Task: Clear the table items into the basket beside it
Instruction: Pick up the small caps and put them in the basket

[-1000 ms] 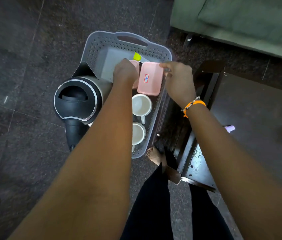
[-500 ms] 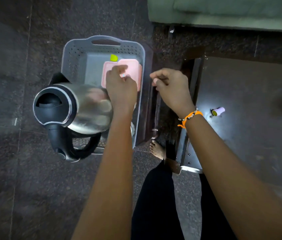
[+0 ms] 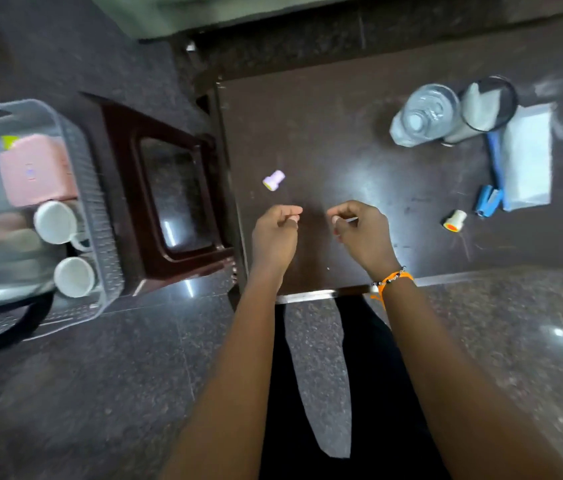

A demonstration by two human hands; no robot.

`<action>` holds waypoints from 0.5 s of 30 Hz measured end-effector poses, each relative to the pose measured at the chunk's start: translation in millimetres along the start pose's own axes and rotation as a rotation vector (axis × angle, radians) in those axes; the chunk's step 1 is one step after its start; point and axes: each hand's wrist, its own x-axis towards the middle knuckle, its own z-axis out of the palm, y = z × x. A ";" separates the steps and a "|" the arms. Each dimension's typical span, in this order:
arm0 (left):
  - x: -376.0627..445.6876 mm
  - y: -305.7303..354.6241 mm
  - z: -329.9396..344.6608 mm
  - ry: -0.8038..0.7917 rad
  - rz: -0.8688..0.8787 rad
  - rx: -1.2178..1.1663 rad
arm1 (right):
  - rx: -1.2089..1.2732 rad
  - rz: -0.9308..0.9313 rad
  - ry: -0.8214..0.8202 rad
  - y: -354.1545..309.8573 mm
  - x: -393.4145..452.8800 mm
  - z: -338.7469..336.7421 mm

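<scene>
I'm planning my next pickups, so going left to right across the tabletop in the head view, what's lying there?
Small lilac cap → left hand → right hand → clear water bottle → yellow and orange stamp → blue stapler → white packet.

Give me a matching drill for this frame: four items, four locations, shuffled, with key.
Items:
1. pink box
2. lilac cap
3. clear bottle
4. orange-faced cap

Places:
A. table, far right part
B. in the basket
C. table, just beyond the left hand
D. table, right of the right hand

Pairs: 1-B, 2-C, 3-A, 4-D
</scene>
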 end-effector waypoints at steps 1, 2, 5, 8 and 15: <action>4.1 -0.7 14.6 0.012 0.015 0.090 | -0.006 0.021 0.018 13.4 3.3 -12.7; 8.2 -0.4 34.0 0.027 0.026 0.179 | -0.027 0.031 0.051 30.8 7.8 -30.1; 29.1 -3.5 51.6 0.099 0.102 0.348 | -0.083 0.034 0.143 61.7 20.3 -57.3; 52.3 -5.5 59.4 0.153 0.223 0.529 | -0.267 0.055 0.198 92.6 36.9 -77.7; 95.8 -15.1 59.8 0.114 0.114 0.724 | -0.456 0.155 0.264 137.9 58.6 -91.1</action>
